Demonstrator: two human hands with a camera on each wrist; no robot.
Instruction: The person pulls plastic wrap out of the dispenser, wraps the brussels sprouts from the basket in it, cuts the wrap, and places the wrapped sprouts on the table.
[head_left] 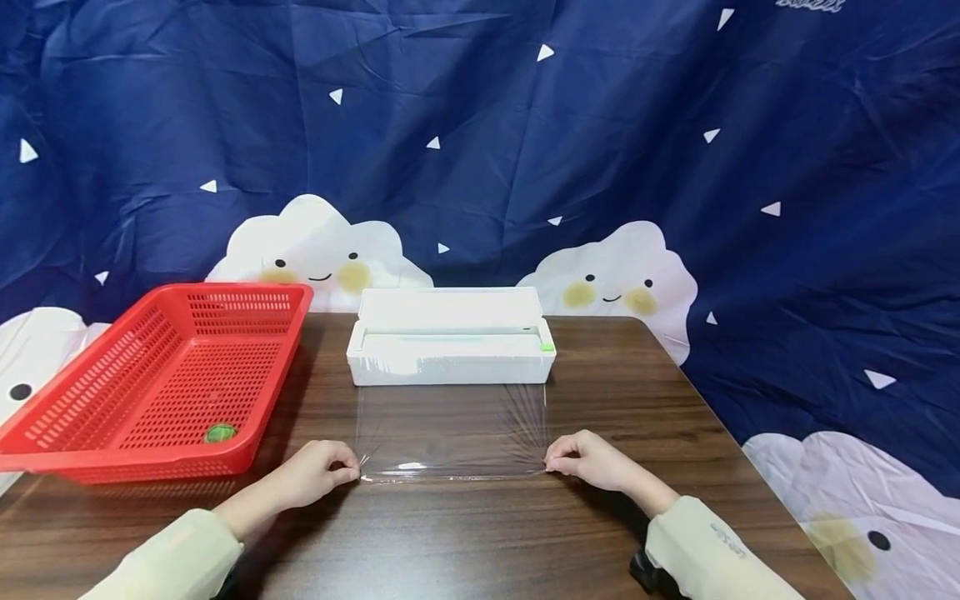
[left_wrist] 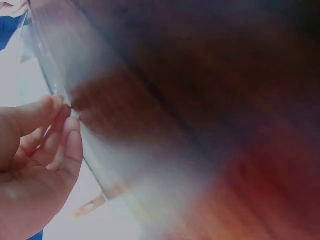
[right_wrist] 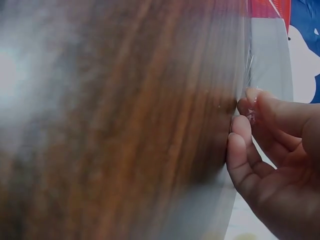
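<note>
A clear sheet of plastic wrap [head_left: 450, 429] stretches from a white wrap dispenser box [head_left: 450, 368] toward the front of the table. My left hand [head_left: 318, 473] pinches its near left corner between thumb and fingertips. At the near right corner, my right hand [head_left: 588, 460] pinches the film the same way, and creases fan out from there. The dispenser's lid [head_left: 450, 308] is raised at the back, and a small green slider [head_left: 547, 347] sits at its right end. In the right wrist view, bunched film [right_wrist: 251, 112] shows between thumb and fingers.
To the left stands a red perforated plastic basket [head_left: 281, 392] with a small round green item [head_left: 221, 432] in it. All this rests on a dark wood-grain table [head_left: 450, 542]. Behind hangs a blue curtain [head_left: 480, 125] with clouds and triangles.
</note>
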